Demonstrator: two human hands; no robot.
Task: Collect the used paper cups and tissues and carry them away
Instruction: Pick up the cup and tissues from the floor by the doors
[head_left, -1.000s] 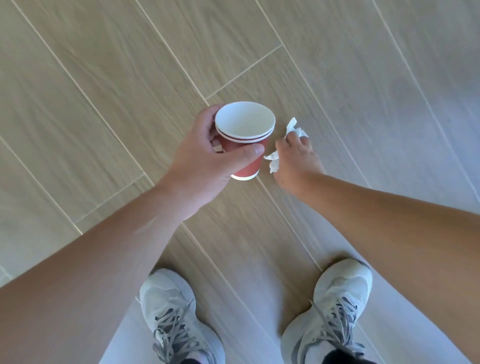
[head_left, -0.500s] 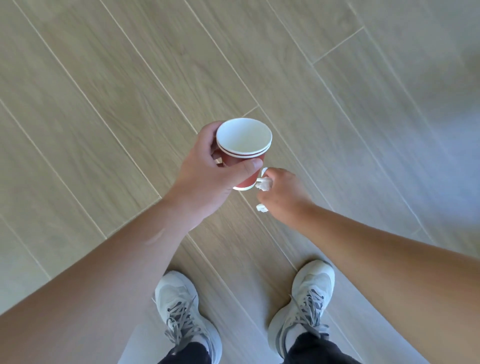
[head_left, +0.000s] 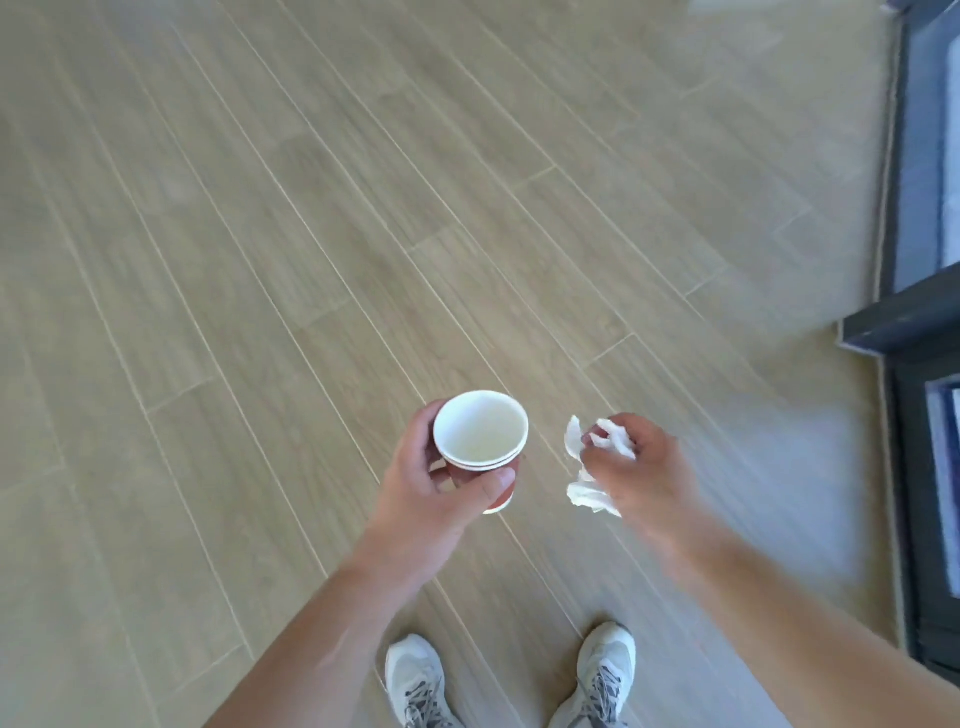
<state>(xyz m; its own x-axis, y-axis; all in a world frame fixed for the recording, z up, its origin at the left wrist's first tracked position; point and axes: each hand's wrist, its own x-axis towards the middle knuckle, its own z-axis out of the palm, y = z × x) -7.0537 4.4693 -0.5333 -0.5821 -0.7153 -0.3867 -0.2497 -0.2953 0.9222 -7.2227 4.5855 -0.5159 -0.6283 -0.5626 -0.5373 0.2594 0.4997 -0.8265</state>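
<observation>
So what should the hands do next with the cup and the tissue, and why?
Probably drop the crumpled tissue from the right hand into the red paper cups in the left hand. The top cup looks empty, it sits right beside the tissue, and that would free one hand.

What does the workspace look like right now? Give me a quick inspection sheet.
Surface: wood-look plank floor.
Job's things: stacked red paper cups, upright; crumpled white tissue.
Clutter: nothing seen.
Grippers: left hand grips the cups; right hand holds the tissue, blurred.
Cables: nothing seen.
Surroundings: dark frame at right edge; grey shoes below.
</observation>
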